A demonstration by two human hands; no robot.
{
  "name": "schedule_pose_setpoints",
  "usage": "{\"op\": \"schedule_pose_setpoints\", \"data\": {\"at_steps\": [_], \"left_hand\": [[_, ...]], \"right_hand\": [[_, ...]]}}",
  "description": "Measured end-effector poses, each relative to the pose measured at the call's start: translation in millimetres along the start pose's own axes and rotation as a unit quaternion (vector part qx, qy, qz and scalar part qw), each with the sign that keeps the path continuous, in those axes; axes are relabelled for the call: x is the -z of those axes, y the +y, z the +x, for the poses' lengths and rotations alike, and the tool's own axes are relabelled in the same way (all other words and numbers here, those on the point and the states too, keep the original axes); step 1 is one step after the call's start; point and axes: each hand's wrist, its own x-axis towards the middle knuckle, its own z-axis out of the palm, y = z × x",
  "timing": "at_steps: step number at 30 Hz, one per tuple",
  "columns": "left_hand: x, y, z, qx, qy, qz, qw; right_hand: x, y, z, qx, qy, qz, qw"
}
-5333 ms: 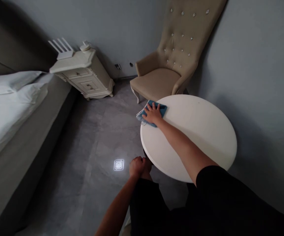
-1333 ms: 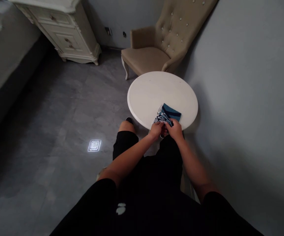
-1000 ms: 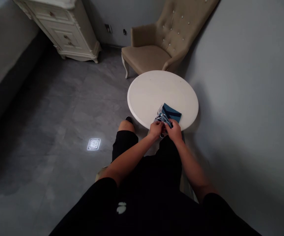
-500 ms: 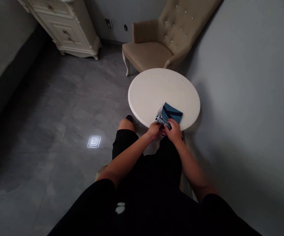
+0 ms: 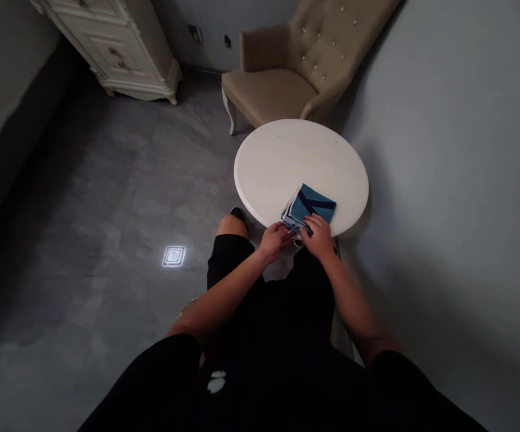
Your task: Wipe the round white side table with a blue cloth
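A folded blue towel [image 5: 314, 201] with dark navy stripes lies near the front edge of the round white table [image 5: 278, 156]. Its layers fan a little at the left side, where pale edges show. My right hand [image 5: 318, 237] is closed over the towel's near edge, fingers on top and the thumb towards the left. By the near left corner is my left hand [image 5: 274, 241], its fingers stretched towards the layers and apart from the thumb. Whether those fingertips touch the cloth is hard to make out.
Behind the table stands a beige tufted armchair [image 5: 269, 93]. A white cabinet [image 5: 122, 51] is at the back left, and a bed or sofa edge [image 5: 12, 90] at far left. The grey wall [image 5: 458, 180] rises close on the right. A bright square pattern [image 5: 174, 256] shows on the floor.
My left hand has drawn slightly left, its fingers opening at the towel's corner. The towel now lies a bit flatter, and my right hand stays on its near edge.
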Motion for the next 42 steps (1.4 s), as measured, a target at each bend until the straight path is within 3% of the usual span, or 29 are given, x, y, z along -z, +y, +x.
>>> {"op": "schedule_pose_setpoints", "data": {"at_steps": [5,14,18,21,24,29,32,34,38,42], "left_hand": [[7,-5,-5,-0.011,0.082,-0.011,0.997],[9,-7,-7,-0.006,0.067,0.034,0.997],[7,-4,0,0.002,0.062,0.089,0.994],[5,-4,7,0.011,0.078,0.147,0.986],[8,-6,12,0.008,0.082,0.197,0.977],[36,-7,10,-0.03,0.1,0.263,0.959],[68,5,11,-0.08,0.147,0.34,0.925],[94,22,14,-0.126,0.162,0.413,0.887],[144,62,24,-0.256,0.182,0.574,0.756],[168,84,43,-0.244,0.204,0.68,0.66]], "right_hand": [[-2,-4,-4,0.012,-0.011,-0.029,0.999],[15,-6,-12,0.044,-0.112,-0.052,0.991],[19,-14,13,-0.012,-0.063,-0.052,0.997],[10,-32,39,-0.08,-0.038,-0.09,0.992],[-7,-52,56,-0.128,-0.093,-0.15,0.976],[-26,-62,48,-0.102,-0.124,-0.18,0.97],[-18,-48,31,-0.04,-0.126,-0.175,0.976],[-5,-27,17,0.002,-0.132,-0.177,0.975],[34,33,-6,-0.028,-0.141,-0.21,0.967],[56,73,-14,-0.065,-0.14,-0.246,0.957]]}}
